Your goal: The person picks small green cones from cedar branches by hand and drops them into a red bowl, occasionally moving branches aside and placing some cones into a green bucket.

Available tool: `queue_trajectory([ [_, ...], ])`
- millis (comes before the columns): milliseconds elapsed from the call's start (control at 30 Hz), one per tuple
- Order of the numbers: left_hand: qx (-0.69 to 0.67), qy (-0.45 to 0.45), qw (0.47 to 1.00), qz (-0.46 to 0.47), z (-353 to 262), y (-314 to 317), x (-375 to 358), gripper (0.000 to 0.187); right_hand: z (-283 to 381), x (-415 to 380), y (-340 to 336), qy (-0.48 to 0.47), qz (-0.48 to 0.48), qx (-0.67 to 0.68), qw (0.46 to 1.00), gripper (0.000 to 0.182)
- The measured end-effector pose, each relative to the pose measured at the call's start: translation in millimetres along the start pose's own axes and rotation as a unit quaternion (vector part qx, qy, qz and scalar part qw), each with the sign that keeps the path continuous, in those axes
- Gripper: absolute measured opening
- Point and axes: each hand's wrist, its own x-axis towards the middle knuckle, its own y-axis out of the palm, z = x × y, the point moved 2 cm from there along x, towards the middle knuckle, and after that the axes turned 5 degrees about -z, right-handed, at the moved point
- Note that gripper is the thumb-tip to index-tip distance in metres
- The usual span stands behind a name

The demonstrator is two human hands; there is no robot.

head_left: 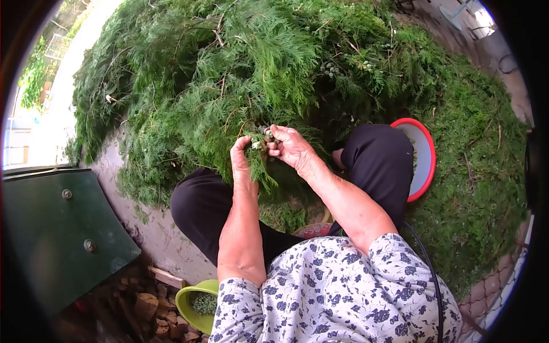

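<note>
My left hand (241,155) pinches a feathery evergreen sprig (260,167) that bears small pale green cones (256,145). Right beside it, my right hand (290,150) has its thumb and fingers closed around green cones (269,133) at the same spot. Both hands meet above my lap, in front of a big heap of cut evergreen branches (211,86). The fingertips partly hide what lies between them.
By my right knee stands a pale basin with a red rim (433,166). A yellow-green bucket (184,303) holding many small green cones (204,303) is at lower left, near firewood (147,306) and a dark green panel (63,234). Loose greenery (469,217) covers the ground at right.
</note>
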Motion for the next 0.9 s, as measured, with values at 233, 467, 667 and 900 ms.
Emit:
queue_trajectory([
  [233, 0.065, 0.050, 0.996, -0.042, 1.6, -0.7, -5.1, 0.025, 8.6, 18.4, -12.7, -0.062, -0.134, -0.076, 0.986, 0.015],
  [467, 0.107, 0.071, 0.988, -0.091, 0.3, -5.4, -4.2, 0.036, 1.6, 42.5, 1.3, 0.003, -0.142, -0.263, 0.954, 0.032],
  [667, 0.027, 0.020, 0.998, 0.052, -1.0, -23.9, 16.1, 0.045, -3.7, 43.4, 3.0, 0.054, -0.078, -0.206, 0.974, 0.030],
  [900, 0.069, 0.065, 0.995, -0.020, -5.9, -13.3, 2.2, 0.044, -2.7, 45.7, 3.6, 0.020, -0.061, -0.123, 0.990, 0.022],
])
